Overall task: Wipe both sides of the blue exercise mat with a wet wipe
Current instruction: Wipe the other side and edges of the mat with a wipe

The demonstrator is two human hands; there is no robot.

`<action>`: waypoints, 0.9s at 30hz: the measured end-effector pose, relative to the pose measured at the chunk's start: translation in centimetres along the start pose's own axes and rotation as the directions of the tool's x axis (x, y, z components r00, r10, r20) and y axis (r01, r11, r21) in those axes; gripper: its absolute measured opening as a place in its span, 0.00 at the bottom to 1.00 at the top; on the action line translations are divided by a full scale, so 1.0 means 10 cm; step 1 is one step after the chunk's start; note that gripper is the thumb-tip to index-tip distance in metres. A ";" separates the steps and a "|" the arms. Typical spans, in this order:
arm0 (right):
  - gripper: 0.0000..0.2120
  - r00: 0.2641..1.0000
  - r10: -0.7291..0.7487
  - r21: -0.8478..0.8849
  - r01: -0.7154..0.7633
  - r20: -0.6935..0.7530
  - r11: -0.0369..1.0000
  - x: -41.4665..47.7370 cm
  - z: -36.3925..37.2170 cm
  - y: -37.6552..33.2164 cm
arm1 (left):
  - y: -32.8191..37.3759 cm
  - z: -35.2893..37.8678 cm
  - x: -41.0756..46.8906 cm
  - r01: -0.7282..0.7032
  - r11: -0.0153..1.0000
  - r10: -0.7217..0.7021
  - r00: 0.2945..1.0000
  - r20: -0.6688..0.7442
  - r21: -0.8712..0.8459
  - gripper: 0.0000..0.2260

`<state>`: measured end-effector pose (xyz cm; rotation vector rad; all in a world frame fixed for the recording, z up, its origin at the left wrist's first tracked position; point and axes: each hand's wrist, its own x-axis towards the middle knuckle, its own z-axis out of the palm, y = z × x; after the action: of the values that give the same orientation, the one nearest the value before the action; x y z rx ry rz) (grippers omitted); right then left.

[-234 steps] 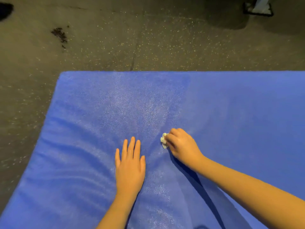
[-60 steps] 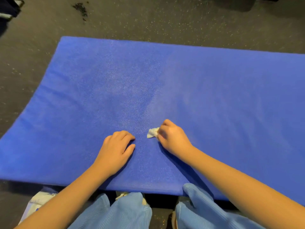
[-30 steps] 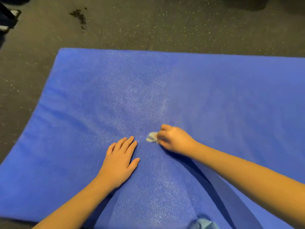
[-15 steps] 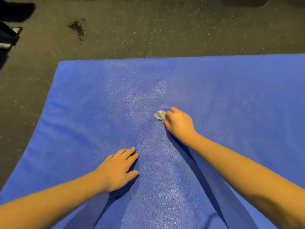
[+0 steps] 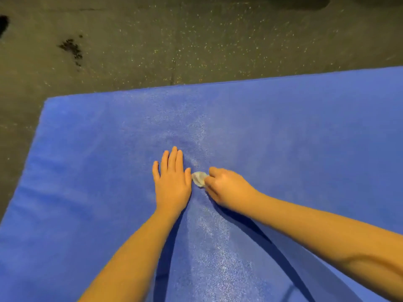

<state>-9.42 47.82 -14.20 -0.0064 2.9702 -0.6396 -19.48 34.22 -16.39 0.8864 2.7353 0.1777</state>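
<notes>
The blue exercise mat (image 5: 294,131) lies flat on the floor and fills most of the view. Its far edge and far left corner show. My left hand (image 5: 172,182) presses flat on the mat near the middle, fingers straight and together. Just to its right, my right hand (image 5: 226,188) pinches a small crumpled wet wipe (image 5: 198,178) against the mat, with most of the wipe sticking out beyond the fingertips. A shiny damp streak runs along the mat from above the hands down toward me.
Dark speckled rubber floor (image 5: 196,40) lies beyond the mat's far edge and to its left. A black crumbly stain (image 5: 72,49) marks the floor at the upper left.
My left hand has slid forward and flattened beside the wipe. My right hand with the wipe has drawn back toward me, beside the left hand.
</notes>
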 end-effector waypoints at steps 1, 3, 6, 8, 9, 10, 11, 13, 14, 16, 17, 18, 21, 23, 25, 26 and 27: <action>0.16 0.995 -0.079 -0.037 0.081 0.053 0.996 -0.08 0.01 0.03 | 0.01 0.07 -0.03 0.005 1.000 -0.004 0.999 -0.042 0.007 0.26; 0.18 0.988 -0.128 -0.146 0.140 0.086 0.979 -0.13 -0.06 0.28 | -0.02 0.15 -0.01 -0.003 1.000 0.001 0.992 -0.124 -0.015 0.26; 0.16 0.989 -0.064 -0.237 0.094 0.131 0.967 0.02 -0.39 0.59 | -0.02 0.18 -0.01 -0.011 0.999 0.003 0.986 -0.167 -0.045 0.25; 0.08 0.984 0.043 -0.299 0.010 0.173 0.954 0.15 -0.52 0.78 | 0.00 0.20 -0.03 -0.007 0.998 -0.004 0.985 -0.174 -0.061 0.25; 0.05 0.976 0.105 -0.288 -0.048 0.189 0.956 0.21 -0.54 0.82 | -0.01 0.20 -0.03 -0.002 0.998 -0.010 0.984 -0.180 -0.068 0.25; 0.04 0.966 0.151 -0.269 -0.091 0.212 0.959 0.27 -0.56 0.79 | -0.01 0.20 -0.03 0.003 0.997 -0.017 0.984 -0.180 -0.074 0.25; 0.04 0.963 0.158 -0.242 -0.103 0.217 0.965 0.30 -0.57 0.74 | -0.02 0.19 -0.03 0.004 0.997 -0.018 0.983 -0.183 -0.077 0.25; 0.06 0.967 0.064 -0.162 -0.024 0.245 0.987 0.27 -0.46 0.58 | -0.02 0.20 -0.03 -0.001 0.997 -0.014 0.981 -0.193 -0.076 0.25; 0.07 0.968 -0.013 -0.109 0.042 0.251 0.993 0.22 -0.40 0.48 | -0.01 0.20 -0.03 -0.003 0.997 -0.012 0.981 -0.195 -0.079 0.25; 0.07 0.950 -0.129 -0.048 0.149 0.284 0.988 0.18 -0.34 0.41 | 0.00 0.20 -0.02 0.001 0.996 -0.019 0.979 -0.202 -0.087 0.24; 0.07 0.950 -0.125 -0.045 0.144 0.285 0.989 0.22 -0.36 0.47 | 0.00 0.21 -0.01 0.002 0.996 -0.021 0.977 -0.214 -0.087 0.24; 0.07 0.962 -0.094 -0.051 0.111 0.258 0.993 0.30 -0.40 0.56 | 0.00 0.22 -0.01 0.004 0.996 -0.023 0.975 -0.222 -0.087 0.24; 0.08 0.981 0.187 -0.074 -0.184 0.043 0.980 0.62 -0.55 0.88 | 0.00 0.23 -0.03 0.011 0.996 -0.031 0.971 -0.238 -0.085 0.24; 0.10 0.945 0.323 -0.047 -0.325 -0.042 0.945 0.70 -0.56 0.90 | 0.01 0.22 -0.04 0.013 0.996 -0.036 0.968 -0.247 -0.094 0.24; 0.12 0.981 0.194 -0.031 -0.194 0.018 0.981 0.61 -0.47 0.72 | 0.01 0.21 -0.02 0.003 0.995 -0.030 0.960 -0.279 -0.096 0.23; 0.11 0.993 0.091 -0.011 -0.090 0.079 0.996 0.52 -0.43 0.63 | 0.00 0.20 0.01 -0.003 0.995 -0.028 0.952 -0.306 -0.100 0.22; 0.11 0.992 0.003 0.018 -0.006 0.130 1.000 0.44 -0.42 0.58 | 0.00 0.17 0.06 -0.003 0.994 -0.036 0.940 -0.339 -0.113 0.21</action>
<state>-14.12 54.71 -13.20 -0.0380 2.8383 -0.6407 -19.42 34.64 -18.08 0.8708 3.0097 0.5227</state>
